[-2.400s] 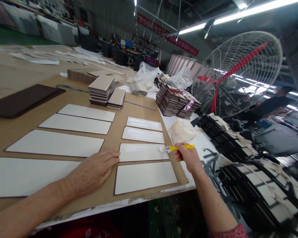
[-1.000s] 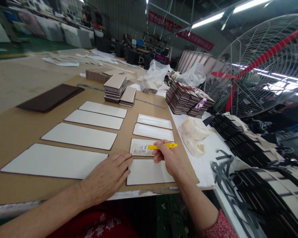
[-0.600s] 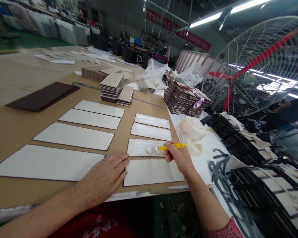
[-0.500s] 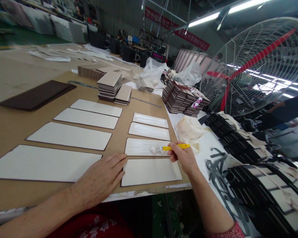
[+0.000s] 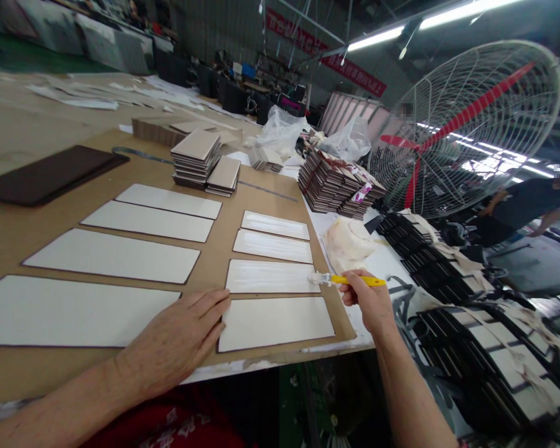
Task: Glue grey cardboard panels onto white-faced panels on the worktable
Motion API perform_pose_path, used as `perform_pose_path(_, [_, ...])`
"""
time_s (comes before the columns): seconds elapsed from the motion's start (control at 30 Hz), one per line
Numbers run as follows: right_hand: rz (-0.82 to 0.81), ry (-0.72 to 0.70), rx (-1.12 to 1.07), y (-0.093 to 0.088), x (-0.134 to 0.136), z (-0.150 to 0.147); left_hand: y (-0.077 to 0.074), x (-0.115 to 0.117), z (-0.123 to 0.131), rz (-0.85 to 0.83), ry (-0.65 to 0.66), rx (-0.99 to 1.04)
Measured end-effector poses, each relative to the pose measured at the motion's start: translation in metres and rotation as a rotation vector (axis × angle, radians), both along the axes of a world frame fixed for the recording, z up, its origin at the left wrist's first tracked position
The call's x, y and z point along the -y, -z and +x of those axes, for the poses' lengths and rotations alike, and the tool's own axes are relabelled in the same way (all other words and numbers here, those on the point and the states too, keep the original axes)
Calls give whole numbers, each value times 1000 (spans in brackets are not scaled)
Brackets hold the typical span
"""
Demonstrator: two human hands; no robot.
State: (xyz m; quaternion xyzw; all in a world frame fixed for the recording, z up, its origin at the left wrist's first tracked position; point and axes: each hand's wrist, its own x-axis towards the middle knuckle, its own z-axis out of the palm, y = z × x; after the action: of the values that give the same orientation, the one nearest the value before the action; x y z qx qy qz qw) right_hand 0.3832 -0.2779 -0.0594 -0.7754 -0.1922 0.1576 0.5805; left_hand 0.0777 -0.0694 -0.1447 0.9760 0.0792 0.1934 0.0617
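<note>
My right hand [image 5: 366, 298] grips a yellow-handled brush [image 5: 359, 280], its bristles coated in white paste. The bristle tip touches the right end of a pale panel [image 5: 270, 277] streaked with white. My left hand [image 5: 186, 330] lies flat with fingers stretched, its fingertips at that panel's left edge. Nearer me lies a plain panel [image 5: 275, 323] with no streaks showing. Two more white-streaked panels, one [image 5: 273, 246] behind the other, lie farther back. Left of these is a column of longer cream panels [image 5: 116, 255], the nearest partly under my left hand.
Stacks of small boards [image 5: 196, 155] stand at the back. A tied brown bundle [image 5: 331, 180] and a crumpled cloth [image 5: 350, 242] are to the right. Dark panels [image 5: 51, 174] lie at left. Black strapped bundles [image 5: 490, 354], a large fan [image 5: 471, 124] and a person [image 5: 522, 205] are farther right.
My right hand has drawn the brush rightward along the streaked panel to its right end. My left hand keeps its place at the panel edge; the view has shifted slightly.
</note>
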Motion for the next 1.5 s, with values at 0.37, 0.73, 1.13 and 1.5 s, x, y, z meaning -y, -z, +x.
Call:
perform_pose_path(0.37, [212, -230, -334, 6, -31, -98, -28, 32, -20, -35, 126, 64])
perform_pose_path(0.73, [19, -421, -294, 23, -51, -121, -21, 28, -20, -160, 119, 48])
perform_pose_path(1.13, [-121, -284, -105, 4, -5, -78, -15, 28, -23, -147, 115, 52])
perform_pose_path(1.5, [-101, -101, -12, -3, 39, -48, -2, 23, -26, -139, 136, 63])
